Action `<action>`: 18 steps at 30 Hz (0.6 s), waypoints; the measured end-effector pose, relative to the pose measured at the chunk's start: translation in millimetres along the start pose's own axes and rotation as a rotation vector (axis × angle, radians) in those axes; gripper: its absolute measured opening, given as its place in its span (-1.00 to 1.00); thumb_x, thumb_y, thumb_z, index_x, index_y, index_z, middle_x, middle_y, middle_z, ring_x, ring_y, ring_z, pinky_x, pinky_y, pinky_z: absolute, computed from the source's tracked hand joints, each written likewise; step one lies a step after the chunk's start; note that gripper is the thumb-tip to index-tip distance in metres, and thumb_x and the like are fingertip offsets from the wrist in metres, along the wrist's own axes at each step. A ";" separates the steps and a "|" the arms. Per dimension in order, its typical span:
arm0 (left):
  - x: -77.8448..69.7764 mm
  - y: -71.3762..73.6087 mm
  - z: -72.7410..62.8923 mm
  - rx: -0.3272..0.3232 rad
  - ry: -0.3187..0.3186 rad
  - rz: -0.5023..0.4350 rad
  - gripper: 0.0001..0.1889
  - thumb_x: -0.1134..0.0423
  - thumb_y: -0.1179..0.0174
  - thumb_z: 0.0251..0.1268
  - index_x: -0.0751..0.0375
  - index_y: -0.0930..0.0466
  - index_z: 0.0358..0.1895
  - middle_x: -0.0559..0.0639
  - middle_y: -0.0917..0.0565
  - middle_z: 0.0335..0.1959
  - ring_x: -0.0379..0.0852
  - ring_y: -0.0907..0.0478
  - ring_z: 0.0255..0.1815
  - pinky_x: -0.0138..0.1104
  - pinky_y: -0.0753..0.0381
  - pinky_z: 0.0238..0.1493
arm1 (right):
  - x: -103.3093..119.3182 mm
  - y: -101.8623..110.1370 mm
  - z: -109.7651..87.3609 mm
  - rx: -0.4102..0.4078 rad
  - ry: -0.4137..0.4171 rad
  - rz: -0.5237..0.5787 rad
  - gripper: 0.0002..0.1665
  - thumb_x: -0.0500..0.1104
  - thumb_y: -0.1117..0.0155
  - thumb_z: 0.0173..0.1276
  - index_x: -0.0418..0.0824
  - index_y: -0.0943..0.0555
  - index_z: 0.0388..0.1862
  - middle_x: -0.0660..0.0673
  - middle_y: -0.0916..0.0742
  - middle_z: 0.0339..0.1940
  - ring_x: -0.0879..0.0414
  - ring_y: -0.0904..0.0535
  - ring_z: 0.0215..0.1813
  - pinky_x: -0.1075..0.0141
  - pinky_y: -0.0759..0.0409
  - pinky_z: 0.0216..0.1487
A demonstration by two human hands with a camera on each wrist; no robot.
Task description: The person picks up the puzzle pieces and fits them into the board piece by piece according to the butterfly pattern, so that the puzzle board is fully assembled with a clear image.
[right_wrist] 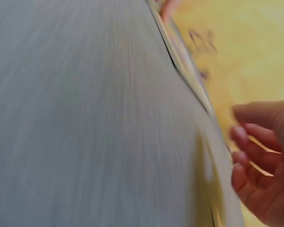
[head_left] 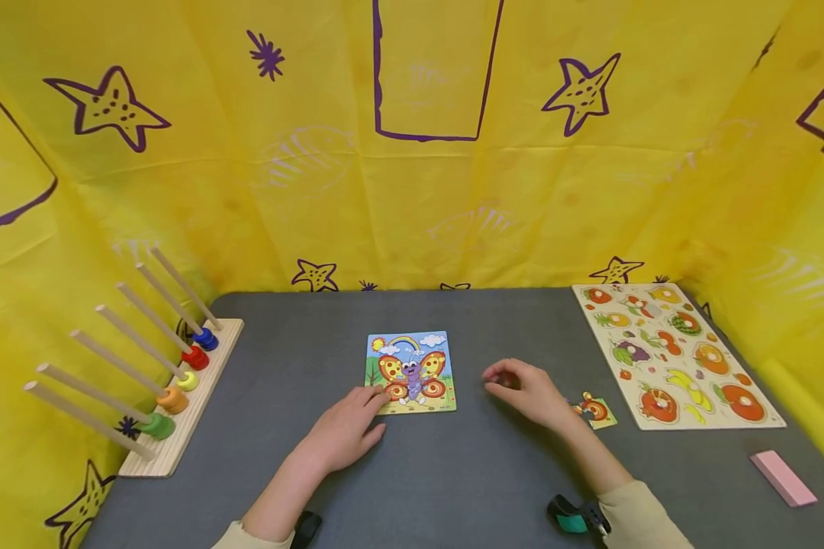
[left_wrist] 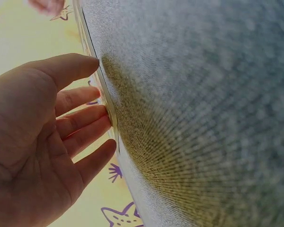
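A square butterfly picture puzzle [head_left: 412, 372] lies flat on the dark grey table. My left hand [head_left: 346, 428] rests its fingertips on the puzzle's lower left corner. In the left wrist view the fingers of this left hand [left_wrist: 52, 127] look fairly straight, with the tips at the puzzle's edge. To the right of the puzzle, apart from it, my right hand [head_left: 525, 389] hovers with loosely bent fingers and holds nothing. Loose jigsaw pieces [head_left: 599, 412] lie just beyond the right wrist, partly hidden by it. The right wrist view is blurred; the right hand [right_wrist: 262, 161] shows at its edge.
A wooden stacking board [head_left: 192, 412] with tall pegs and coloured rings stands at the left. On the right lies a fruit puzzle board [head_left: 648, 358], with a pink block [head_left: 783, 478] nearer me. A yellow patterned cloth [head_left: 412, 198] hangs behind the table [head_left: 281, 335].
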State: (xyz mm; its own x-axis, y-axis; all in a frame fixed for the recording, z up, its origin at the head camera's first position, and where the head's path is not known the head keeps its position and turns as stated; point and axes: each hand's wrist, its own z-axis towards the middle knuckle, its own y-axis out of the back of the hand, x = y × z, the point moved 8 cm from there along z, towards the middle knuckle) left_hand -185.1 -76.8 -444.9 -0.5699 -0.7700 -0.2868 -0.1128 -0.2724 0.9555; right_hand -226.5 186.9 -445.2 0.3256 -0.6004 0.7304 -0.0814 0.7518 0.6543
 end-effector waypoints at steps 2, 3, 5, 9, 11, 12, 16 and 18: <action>1.4 -1.0 -0.7 0.014 0.016 -0.003 -0.48 0.19 -0.25 0.31 0.31 -0.44 0.30 0.15 -0.49 0.21 0.10 -0.41 0.23 -0.04 -0.46 0.17 | -10.3 21.4 -20.0 -0.015 0.040 -0.096 -0.78 -0.16 -0.48 0.19 -0.10 -0.70 -0.17 0.08 -0.69 -0.29 0.17 -0.50 -0.28 0.31 -0.45 -0.23; 2.0 -1.5 -0.9 0.020 0.021 -0.001 -0.46 0.19 -0.25 0.32 0.31 -0.42 0.31 0.14 -0.49 0.22 0.09 -0.41 0.24 -0.05 -0.46 0.18 | -15.6 31.4 -29.5 -0.025 0.050 -0.138 -0.74 -0.15 -0.50 0.16 -0.10 -0.71 -0.16 0.07 -0.70 -0.25 0.14 -0.51 -0.24 0.28 -0.43 -0.18; 2.7 -1.7 -1.1 0.023 0.027 -0.001 -0.45 0.18 -0.25 0.31 0.32 -0.41 0.32 0.14 -0.49 0.22 0.09 -0.41 0.24 -0.05 -0.46 0.18 | -26.1 49.0 -46.4 -0.031 0.044 -0.200 -0.66 -0.12 -0.53 0.12 -0.13 -0.70 -0.11 0.01 -0.70 -0.18 0.08 -0.49 -0.16 0.22 -0.37 -0.13; 3.1 -1.7 -1.4 0.028 0.026 -0.010 -0.46 0.19 -0.25 0.31 0.34 -0.44 0.31 0.16 -0.48 0.24 0.09 -0.41 0.24 -0.04 -0.46 0.17 | -43.6 70.8 -67.9 -0.018 -0.001 -0.223 -0.53 -0.09 -0.57 0.07 -0.17 -0.66 -0.04 -0.10 -0.66 -0.05 -0.06 -0.40 -0.01 0.09 -0.27 -0.07; 3.4 -2.0 -1.4 0.034 0.027 -0.015 -0.46 0.19 -0.25 0.31 0.35 -0.44 0.30 0.17 -0.47 0.24 0.10 -0.40 0.25 -0.04 -0.47 0.17 | -48.5 75.1 -72.5 -0.014 -0.004 -0.211 -0.53 -0.09 -0.57 0.06 -0.15 -0.64 -0.04 -0.12 -0.64 -0.04 -0.06 -0.36 0.00 0.09 -0.24 -0.08; 3.4 -2.2 -1.3 0.039 0.027 -0.018 -0.46 0.19 -0.25 0.32 0.35 -0.45 0.31 0.16 -0.47 0.25 0.10 -0.40 0.25 -0.04 -0.46 0.17 | -49.9 76.2 -73.9 -0.015 0.000 -0.204 -0.54 -0.09 -0.57 0.06 -0.14 -0.64 -0.05 -0.12 -0.63 -0.04 -0.06 -0.35 0.01 0.09 -0.22 -0.08; 3.9 -1.5 -2.0 0.039 0.023 -0.026 -0.47 0.19 -0.24 0.33 0.34 -0.45 0.30 0.15 -0.47 0.24 0.08 -0.41 0.23 -0.05 -0.47 0.16 | -51.2 75.2 -74.0 -0.035 0.040 -0.185 -0.58 -0.14 -0.58 0.04 -0.12 -0.63 -0.11 -0.09 -0.62 -0.09 -0.04 -0.33 -0.01 0.11 -0.16 -0.07; 3.8 -0.4 -1.9 0.028 0.013 -0.030 -0.49 0.20 -0.23 0.33 0.35 -0.46 0.30 0.15 -0.48 0.23 0.08 -0.41 0.22 -0.05 -0.48 0.16 | -51.2 74.1 -72.5 -0.048 0.050 -0.177 -0.57 -0.16 -0.59 0.02 -0.13 -0.62 -0.14 -0.06 -0.63 -0.14 -0.03 -0.36 -0.04 0.13 -0.18 -0.06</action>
State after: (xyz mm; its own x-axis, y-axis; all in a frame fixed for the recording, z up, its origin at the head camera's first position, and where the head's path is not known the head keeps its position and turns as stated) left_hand -185.7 -80.8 -446.5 -0.5549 -0.7694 -0.3164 -0.1531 -0.2795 0.9479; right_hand -180.9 293.1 -448.3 0.3771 -0.7109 0.5937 0.0255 0.6488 0.7606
